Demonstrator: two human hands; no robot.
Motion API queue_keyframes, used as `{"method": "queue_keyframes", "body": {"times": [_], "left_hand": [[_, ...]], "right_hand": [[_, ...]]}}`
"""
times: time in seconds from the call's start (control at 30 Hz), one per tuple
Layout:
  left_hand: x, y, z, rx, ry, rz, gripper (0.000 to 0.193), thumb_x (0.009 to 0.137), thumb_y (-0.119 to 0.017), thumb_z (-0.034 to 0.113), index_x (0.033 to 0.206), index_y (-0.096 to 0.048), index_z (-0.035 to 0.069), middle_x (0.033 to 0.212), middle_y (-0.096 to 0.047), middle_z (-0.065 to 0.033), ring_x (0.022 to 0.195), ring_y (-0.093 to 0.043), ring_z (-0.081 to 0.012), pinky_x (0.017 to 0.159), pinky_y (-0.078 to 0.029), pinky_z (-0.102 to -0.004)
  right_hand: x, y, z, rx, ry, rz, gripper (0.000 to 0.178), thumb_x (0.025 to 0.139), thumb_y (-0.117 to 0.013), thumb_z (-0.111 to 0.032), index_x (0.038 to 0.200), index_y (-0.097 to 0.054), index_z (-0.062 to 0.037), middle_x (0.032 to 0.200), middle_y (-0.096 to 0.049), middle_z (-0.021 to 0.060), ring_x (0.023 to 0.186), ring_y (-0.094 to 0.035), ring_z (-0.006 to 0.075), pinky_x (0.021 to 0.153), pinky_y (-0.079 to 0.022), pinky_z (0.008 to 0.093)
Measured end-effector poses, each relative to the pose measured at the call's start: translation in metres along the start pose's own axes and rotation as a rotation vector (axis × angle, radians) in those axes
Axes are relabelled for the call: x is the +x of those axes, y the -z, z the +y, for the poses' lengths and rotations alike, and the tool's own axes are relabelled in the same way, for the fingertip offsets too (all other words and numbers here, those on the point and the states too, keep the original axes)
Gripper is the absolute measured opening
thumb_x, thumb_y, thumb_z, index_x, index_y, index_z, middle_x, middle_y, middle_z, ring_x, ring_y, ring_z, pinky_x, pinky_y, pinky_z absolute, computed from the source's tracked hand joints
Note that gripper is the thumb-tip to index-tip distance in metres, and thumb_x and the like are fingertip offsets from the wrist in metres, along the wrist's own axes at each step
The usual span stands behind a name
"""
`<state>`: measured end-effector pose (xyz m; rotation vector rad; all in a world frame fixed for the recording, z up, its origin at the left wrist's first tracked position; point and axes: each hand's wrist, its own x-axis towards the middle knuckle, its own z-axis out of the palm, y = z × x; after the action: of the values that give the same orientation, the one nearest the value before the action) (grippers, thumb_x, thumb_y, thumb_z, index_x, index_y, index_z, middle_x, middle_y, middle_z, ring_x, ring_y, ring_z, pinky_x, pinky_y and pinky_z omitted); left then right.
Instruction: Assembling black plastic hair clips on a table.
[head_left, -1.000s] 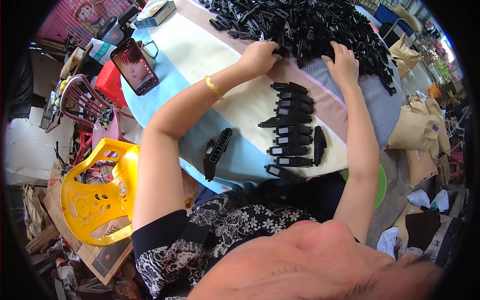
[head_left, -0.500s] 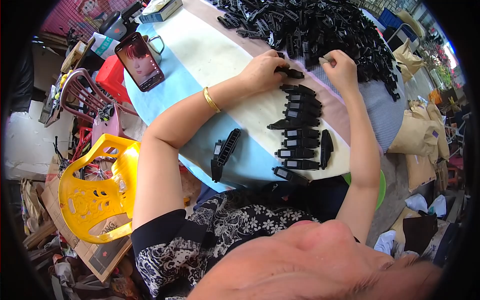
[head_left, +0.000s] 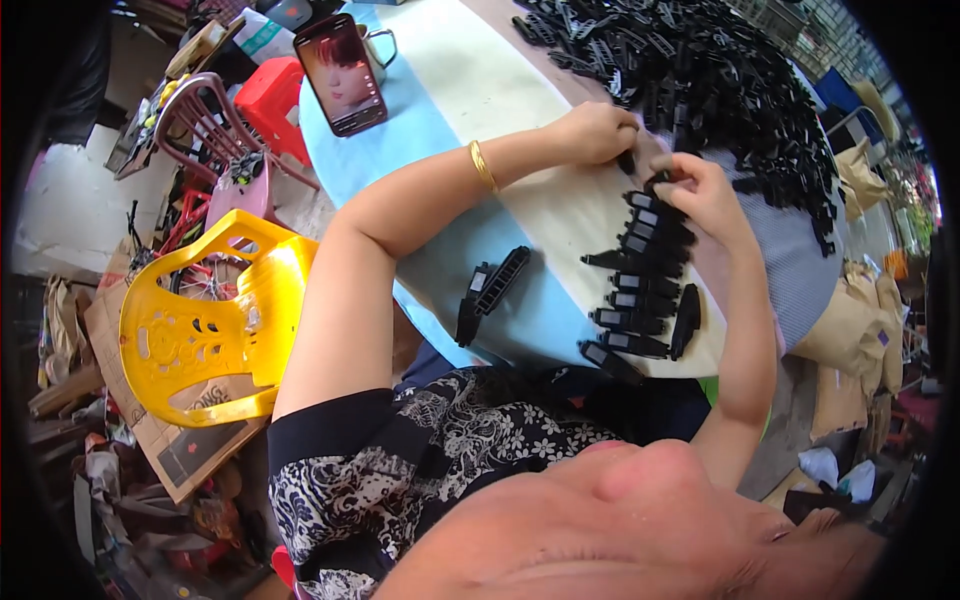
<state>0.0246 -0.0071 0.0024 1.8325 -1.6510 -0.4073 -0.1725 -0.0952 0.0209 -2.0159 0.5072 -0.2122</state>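
Note:
A row of black plastic parts (head_left: 640,283), several with small grey rectangular faces, runs down the table toward me. My left hand (head_left: 598,133), a gold bangle on its wrist, is closed at the row's far end, with a dark part showing under its fingertips. Just right of it, my right hand (head_left: 708,195) is closed, thumb and fingers pinching at a black part (head_left: 657,180) at the top of the row. One longer part (head_left: 686,320) lies beside the row on the right. Two more black parts (head_left: 492,290) rest together on the blue stripe, left of the row.
A large heap of loose black parts (head_left: 700,80) covers the table's far right. At the far left a phone (head_left: 340,75) leans against a mug (head_left: 382,48). A yellow plastic chair (head_left: 200,335) stands left of me; brown sacks (head_left: 855,325) are on the right.
My view has shifted, so the table appears farther right and higher. My right hand has come down and left from the heap's edge to the row's far end. My left hand stays closed nearby.

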Motion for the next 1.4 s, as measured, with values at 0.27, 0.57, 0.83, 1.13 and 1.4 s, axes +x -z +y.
{"method": "queue_keyframes", "body": {"times": [0.27,0.57,0.83,1.13,1.4], "left_hand": [[-0.002,0.007,-0.013,0.185,-0.241,-0.069,0.032,0.075,-0.068,0.016,0.107,-0.067,0.011,0.083,-0.061,-0.0143,0.08,-0.06,-0.0283,0.077,-0.05,-0.0352],[-0.014,-0.01,0.012,0.076,-0.228,-0.006,0.025,0.073,-0.07,0.02,0.091,-0.068,0.004,0.091,-0.061,-0.0141,0.088,-0.059,-0.029,0.076,-0.049,-0.0357],[-0.014,-0.014,0.007,0.116,-0.286,0.073,0.026,0.072,-0.07,0.024,0.09,-0.068,0.006,0.087,-0.061,-0.0139,0.086,-0.059,-0.0309,0.076,-0.048,-0.0382],[-0.019,-0.011,0.006,0.103,-0.273,0.071,0.023,0.073,-0.07,0.022,0.091,-0.069,0.007,0.087,-0.06,-0.0136,0.087,-0.058,-0.0309,0.076,-0.048,-0.0383],[-0.016,-0.013,0.007,0.05,-0.288,0.027,0.024,0.072,-0.069,0.021,0.093,-0.069,0.009,0.087,-0.06,-0.0141,0.085,-0.06,-0.0322,0.075,-0.048,-0.0402]], "right_hand": [[-0.012,0.019,0.0,-0.264,-0.136,-0.078,0.024,0.076,-0.063,0.002,0.1,-0.063,0.0035,0.084,-0.063,-0.0009,0.074,-0.057,0.0039,0.067,-0.046,0.0195],[-0.011,0.02,0.008,-0.339,0.165,0.194,0.022,0.08,-0.06,0.003,0.102,-0.064,0.0038,0.086,-0.065,0.0064,0.074,-0.056,0.0088,0.071,-0.046,0.0233],[-0.017,0.023,0.006,-0.279,0.087,0.014,0.031,0.077,-0.055,0.008,0.107,-0.06,0.0034,0.088,-0.061,0.0017,0.078,-0.055,0.0098,0.073,-0.046,0.0221],[-0.005,0.014,0.003,0.181,-0.063,0.085,0.034,0.085,-0.054,0.002,0.118,-0.057,0.0028,0.091,-0.061,0.0023,0.073,-0.056,0.0051,0.067,-0.048,0.0192],[-0.005,-0.005,0.002,-0.509,0.27,0.36,0.028,0.071,-0.071,-0.002,0.099,-0.067,-0.0019,0.081,-0.055,0.0048,0.06,-0.049,0.0125,0.056,-0.042,0.0267]]}}
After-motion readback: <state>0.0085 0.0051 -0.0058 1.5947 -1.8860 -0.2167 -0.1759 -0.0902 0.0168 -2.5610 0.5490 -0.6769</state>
